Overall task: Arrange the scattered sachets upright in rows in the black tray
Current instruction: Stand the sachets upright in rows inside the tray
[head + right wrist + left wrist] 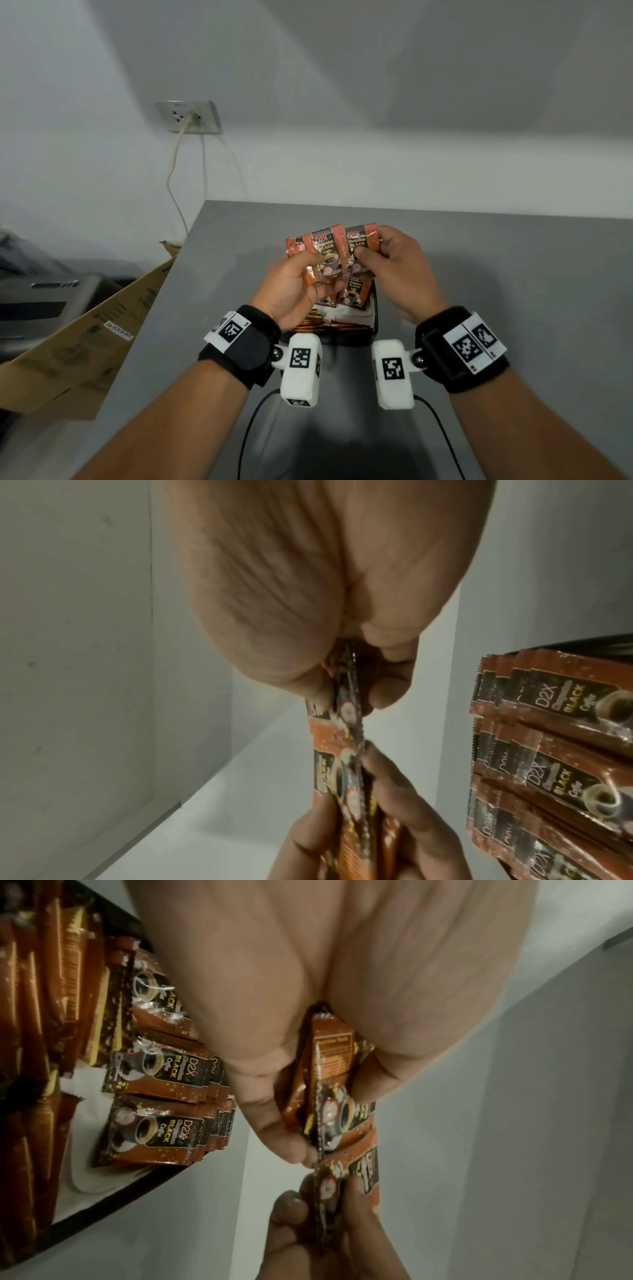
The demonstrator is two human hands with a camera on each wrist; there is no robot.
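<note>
Both hands hold brown-and-black "D2X Black Coffee" sachets above the black tray (pixel 375 315). My left hand (pixel 301 277) grips a fanned bunch of sachets (pixel 320 250), its thumb on their front. My right hand (pixel 387 253) pinches one sachet (pixel 359 240) between thumb and fingers, edge to edge with the left bunch. In the left wrist view the left fingers (pixel 274 1123) clamp the sachets (pixel 337 1069). The right wrist view shows the right fingers (pixel 387 693) pinching a sachet edge (pixel 346 712). Upright rows of sachets (pixel 161 1129) stand in the tray, also seen as rows of sachets (pixel 548 764).
The tray stands on a grey table (pixel 496 274) near the front, between my wrists. A cardboard box (pixel 85 342) leans at the table's left edge. A wall socket (pixel 188 116) with a cable is on the white wall behind.
</note>
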